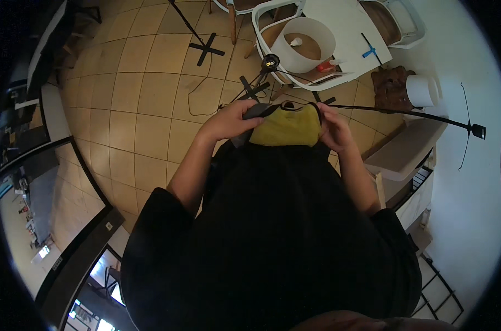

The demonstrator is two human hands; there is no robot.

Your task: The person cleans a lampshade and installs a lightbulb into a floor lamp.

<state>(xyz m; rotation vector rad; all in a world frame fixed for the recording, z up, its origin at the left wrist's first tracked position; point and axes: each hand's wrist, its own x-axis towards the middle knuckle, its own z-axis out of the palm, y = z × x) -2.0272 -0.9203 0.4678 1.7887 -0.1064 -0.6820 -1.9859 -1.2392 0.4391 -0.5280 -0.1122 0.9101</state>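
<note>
In front of my black shirt, both hands hold up a soft cloth item [286, 128] with a yellow face, dark edging and a grey part at its left; its exact kind does not show. My left hand [232, 120] is closed on the grey side, with the thumb lying over it toward the yellow cloth. At the opposite edge, my right hand [335, 128] grips the dark border, its fingers partly hidden behind the item. A small dark loop or opening shows along the top edge.
Ahead stands a white table [344, 27] with white chairs. A round translucent bin [304, 44] rests on a chair seat. Black stands [207, 49] and a thin cable cross the tiled floor. A beige bench [405, 157] lines the right wall; dark-framed glass panels [68, 193] stand left.
</note>
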